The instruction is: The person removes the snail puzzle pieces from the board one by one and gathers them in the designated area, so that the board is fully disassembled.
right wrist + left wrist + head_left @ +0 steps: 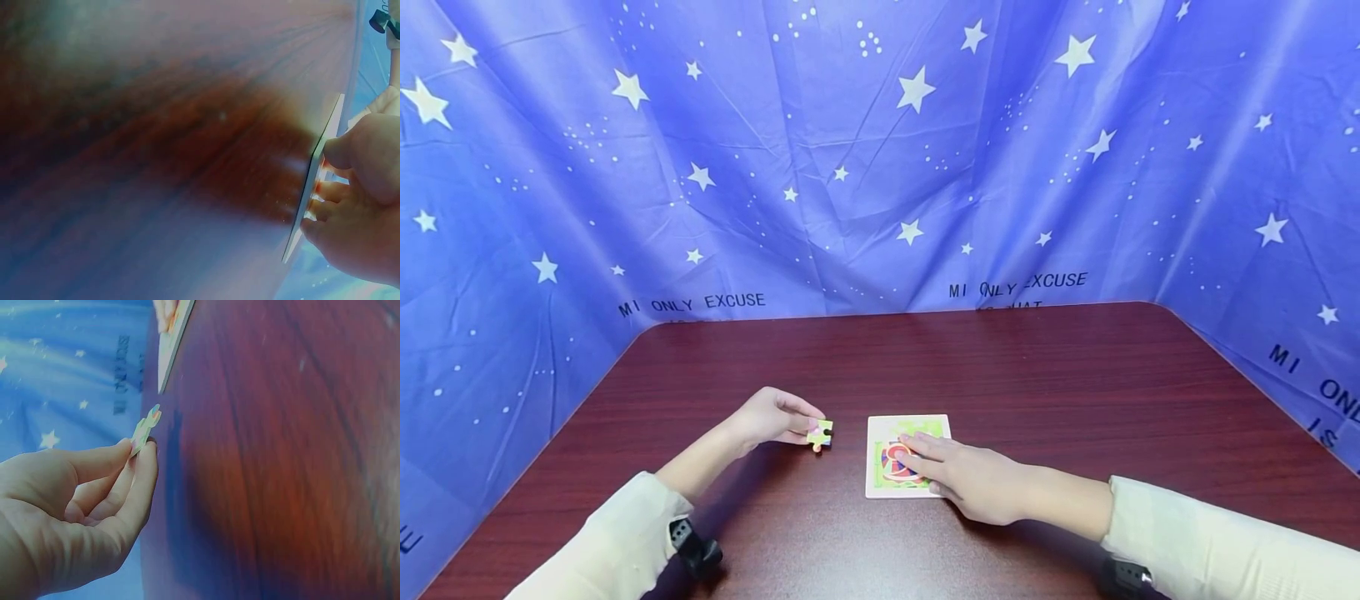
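A small jigsaw puzzle piece [820,431], mostly yellow-green, is pinched between the thumb and fingers of my left hand [771,419]. Seen edge-on in the left wrist view, the thin piece [145,430] sticks out past the fingertips. To its right lies a square puzzle board [871,467] with a pale frame and a green, red and blue picture. My right hand [981,482] rests on the board's right part, its extended fingers spread over the picture and hiding some of it. The right wrist view has the board [310,169] edge-on, with the fingers against its face.
A dark red-brown wooden table [1037,375] lies beneath both hands. Blue cloth [850,150] with white stars and printed words hangs behind it and along both sides. Black wrist cameras [695,550] sit at both sleeves.
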